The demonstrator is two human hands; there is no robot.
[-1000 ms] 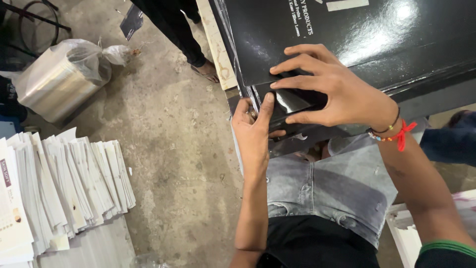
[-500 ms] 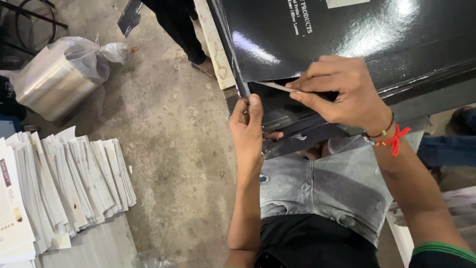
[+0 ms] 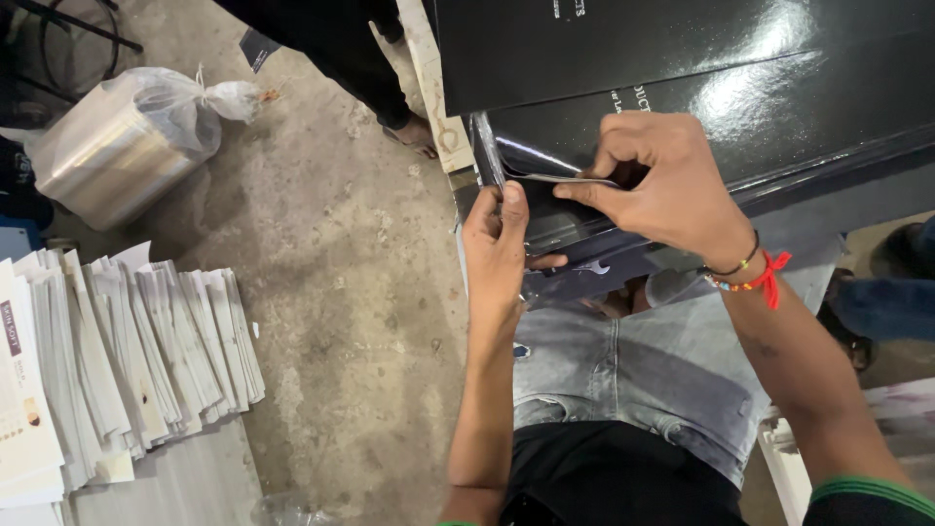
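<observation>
A stack of large glossy black sheets (image 3: 779,88) lies across my lap, reaching to the upper right. My right hand (image 3: 672,185) pinches the near corner of the top black sheet and lifts its edge (image 3: 560,178) off the stack. My left hand (image 3: 497,248) grips the left edge of the stack just below that lifted corner, thumb on top. A red thread and a bead band circle my right wrist (image 3: 755,278).
Fanned stacks of white flat cartons (image 3: 146,351) lie on the concrete floor at the left. A plastic-wrapped silvery roll (image 3: 117,146) rests at upper left. Another person's dark-clothed leg and bare foot (image 3: 409,127) stand by the stack's far left corner. A shoe (image 3: 901,248) shows at right.
My right hand went from lying flat on the sheet's corner to pinching it and peeling its edge up. The left hand slid slightly up along the stack's edge.
</observation>
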